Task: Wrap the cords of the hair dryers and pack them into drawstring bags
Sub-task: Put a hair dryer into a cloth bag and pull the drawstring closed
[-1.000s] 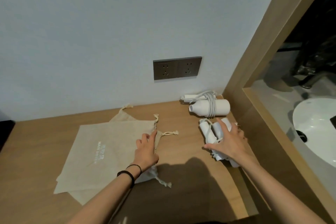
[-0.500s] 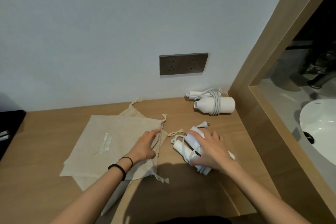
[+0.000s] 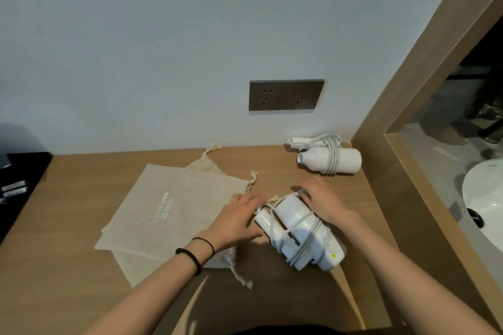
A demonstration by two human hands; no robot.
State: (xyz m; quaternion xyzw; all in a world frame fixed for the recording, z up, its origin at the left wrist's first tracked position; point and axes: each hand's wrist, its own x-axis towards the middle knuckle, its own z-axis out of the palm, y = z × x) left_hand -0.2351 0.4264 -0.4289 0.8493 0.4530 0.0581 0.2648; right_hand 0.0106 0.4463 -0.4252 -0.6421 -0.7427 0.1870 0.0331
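On the wooden counter, seen from the head camera, two beige bags lay flat, one on the other, left of centre. The top bag carried pale printed lettering, and the lower bag showed only at its far corner and near edge. The left hand rested on the right-hand edge of the top bag, at its mouth, with the fingers bent towards the dryer; whether they pinched the cloth could not be told. Two dark bands circled that wrist. The dryer, white, lay tilted on the counter just right of the bag's mouth, its narrow end pointing at the left fingers, with a pale cord wound several times round its body. The right hand lay against the dryer's far side, fingers curled over its upper end and gripping it, though they were blurred. A knotted drawstring trailed from the bag towards the camera. A second dryer, cord wrapped, lay at the back by the wall, well apart from both hands, below a grey socket plate. At the right, past a wooden frame, part of a white sink showed.
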